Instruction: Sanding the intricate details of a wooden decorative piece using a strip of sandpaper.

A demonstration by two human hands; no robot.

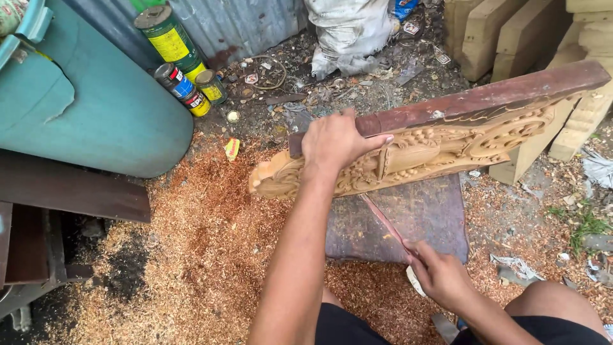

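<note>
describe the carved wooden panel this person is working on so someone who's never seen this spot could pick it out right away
Start at the big teal drum on the left, then cross the sawdust to the right. The carved wooden panel stands on its long edge, steadied from above by the left hand. Unlike the plain pale blocks stacked behind it, its face bears ornate relief carving under a dark reddish top edge.

One long carved panel of pale wood with a dark top edge point(440, 137) stands on edge. One dark flat board point(421, 220) lies under it. Two bare hands show: the left hand point(335, 144) and the right hand point(440, 275). One thin reddish stick point(383, 223) is there. Three cylindrical metal cans point(185, 64) stand together beside one large teal barrel point(96, 108). One white sack point(348, 29) leans by the corrugated wall.
</note>
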